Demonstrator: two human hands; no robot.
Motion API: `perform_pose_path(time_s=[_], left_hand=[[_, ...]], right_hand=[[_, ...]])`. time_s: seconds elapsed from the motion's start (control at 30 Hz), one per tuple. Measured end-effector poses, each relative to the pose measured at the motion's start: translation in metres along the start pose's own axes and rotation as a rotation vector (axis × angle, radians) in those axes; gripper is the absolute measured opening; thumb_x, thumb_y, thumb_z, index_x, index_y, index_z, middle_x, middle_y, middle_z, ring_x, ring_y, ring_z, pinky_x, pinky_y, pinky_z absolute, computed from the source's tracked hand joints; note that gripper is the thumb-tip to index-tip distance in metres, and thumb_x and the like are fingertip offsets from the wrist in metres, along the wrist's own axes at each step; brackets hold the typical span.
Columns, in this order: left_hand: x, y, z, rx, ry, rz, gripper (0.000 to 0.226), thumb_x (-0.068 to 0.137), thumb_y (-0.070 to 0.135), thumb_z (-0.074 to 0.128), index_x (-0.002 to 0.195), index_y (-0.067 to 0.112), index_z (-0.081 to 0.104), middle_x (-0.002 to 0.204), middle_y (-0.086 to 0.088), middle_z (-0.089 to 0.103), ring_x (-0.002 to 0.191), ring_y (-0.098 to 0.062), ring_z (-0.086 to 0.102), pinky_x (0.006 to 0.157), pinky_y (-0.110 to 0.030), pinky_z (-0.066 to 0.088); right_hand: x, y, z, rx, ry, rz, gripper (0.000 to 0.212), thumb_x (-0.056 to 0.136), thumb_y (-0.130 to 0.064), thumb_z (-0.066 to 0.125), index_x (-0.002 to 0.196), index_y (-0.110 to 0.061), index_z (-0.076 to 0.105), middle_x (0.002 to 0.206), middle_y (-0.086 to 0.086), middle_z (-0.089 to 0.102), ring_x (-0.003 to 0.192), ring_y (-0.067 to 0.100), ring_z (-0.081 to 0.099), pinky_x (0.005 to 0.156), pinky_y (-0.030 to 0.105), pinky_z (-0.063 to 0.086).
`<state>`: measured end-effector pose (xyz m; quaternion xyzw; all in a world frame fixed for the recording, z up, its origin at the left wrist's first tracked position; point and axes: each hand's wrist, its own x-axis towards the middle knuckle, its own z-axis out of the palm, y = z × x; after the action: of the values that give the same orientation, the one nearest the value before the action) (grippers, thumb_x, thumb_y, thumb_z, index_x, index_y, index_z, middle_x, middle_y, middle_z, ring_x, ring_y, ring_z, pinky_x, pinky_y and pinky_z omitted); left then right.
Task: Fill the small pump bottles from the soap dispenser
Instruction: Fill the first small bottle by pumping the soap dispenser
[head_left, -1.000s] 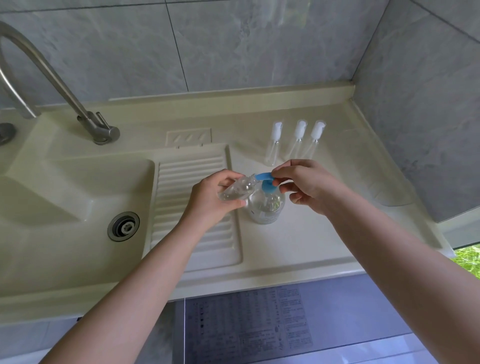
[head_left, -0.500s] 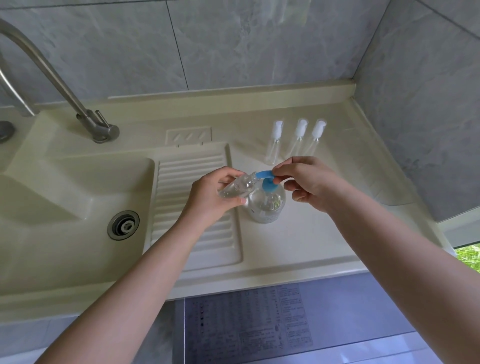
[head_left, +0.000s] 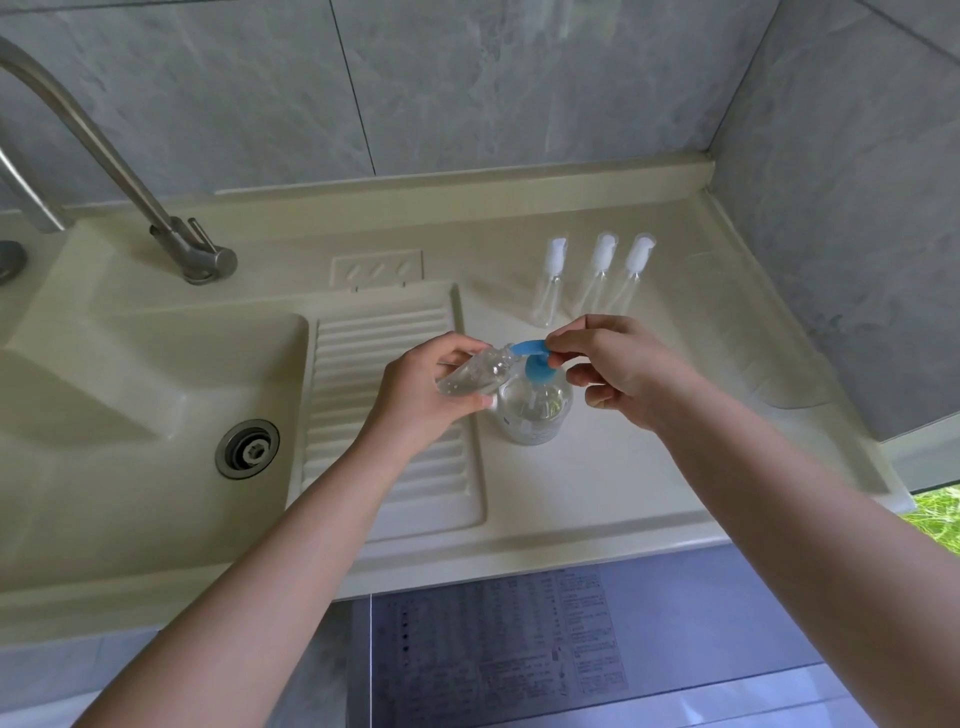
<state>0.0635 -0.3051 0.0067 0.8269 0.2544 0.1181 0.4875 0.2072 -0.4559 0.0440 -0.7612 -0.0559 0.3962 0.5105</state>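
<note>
**Small bottle held at the dispenser spout**

A cream countertop (head_left: 597, 483) ran beneath grey marbled wall tiles (head_left: 467, 88), with a moulded sink (head_left: 130, 395), a ribbed drainboard (head_left: 384, 415) and a steel faucet (head_left: 130, 171) at the left. A round drain (head_left: 247, 448) sat in the basin floor.

The clear soap dispenser (head_left: 535, 410) stood upright on the counter, just right of the drainboard, topped by a blue pump head (head_left: 532, 356). The left hand (head_left: 431, 389) had its fingers and thumb curled round a small clear bottle (head_left: 475, 371), which lay tilted with its mouth up against the blue spout. It had no cap on. The right hand (head_left: 618, 369) pinched the rear end of the pump head between thumb and forefinger, the other fingers loosely curled below it.

Behind the hands, 3 capped pump bottles (head_left: 597, 275) stood upright in a row near the back of the counter, close together and well apart from the dispenser. Their bodies looked clear, with white tops.
</note>
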Motion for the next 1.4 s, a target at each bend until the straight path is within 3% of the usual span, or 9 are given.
perform_pose_path(time_s=[0.53,0.9,1.23,1.4], left_hand=[[0.0007,0.0015,-0.0012,0.036,0.0,-0.012,0.048,0.067,0.009,0.088,0.107,0.031,0.071,0.102,0.014,0.07,0.092,0.008,0.06,0.076,0.003,0.038],[-0.0009,0.0054,-0.003,0.026,0.007,0.005,0.048,0.067,0.004,0.086,0.107,0.026,0.071,0.099,0.016,0.069,0.082,0.018,0.056,0.073,0.003,0.038],[0.0,0.0024,-0.0021,0.014,0.006,0.001,0.049,0.066,0.004,0.087,0.106,0.028,0.071,0.099,0.011,0.071,0.086,0.007,0.061,0.074,0.0,0.041],[-0.001,0.0026,-0.001,0.035,0.008,0.015,0.048,0.067,0.003,0.086,0.106,0.025,0.071,0.1,0.013,0.07,0.083,0.015,0.058,0.074,0.002,0.038]], right_hand=[[-0.0015,-0.0034,-0.0009,-0.07,0.004,-0.009,0.006,0.091,-0.01,0.064,0.088,-0.014,0.067,0.073,-0.001,0.072,0.057,0.013,0.045,0.047,0.022,0.024],[-0.0017,-0.0043,0.0003,-0.071,0.014,-0.011,0.004,0.09,-0.012,0.064,0.092,-0.014,0.066,0.071,-0.001,0.071,0.057,0.014,0.045,0.049,0.024,0.025],[-0.001,-0.0046,0.0012,-0.075,0.022,-0.003,0.003,0.09,-0.012,0.064,0.091,-0.013,0.066,0.069,-0.002,0.07,0.058,0.015,0.045,0.048,0.023,0.025],[-0.0001,-0.0069,-0.0019,-0.052,0.007,0.003,0.004,0.089,-0.01,0.064,0.091,-0.012,0.067,0.072,0.0,0.071,0.059,0.014,0.044,0.049,0.023,0.025]])
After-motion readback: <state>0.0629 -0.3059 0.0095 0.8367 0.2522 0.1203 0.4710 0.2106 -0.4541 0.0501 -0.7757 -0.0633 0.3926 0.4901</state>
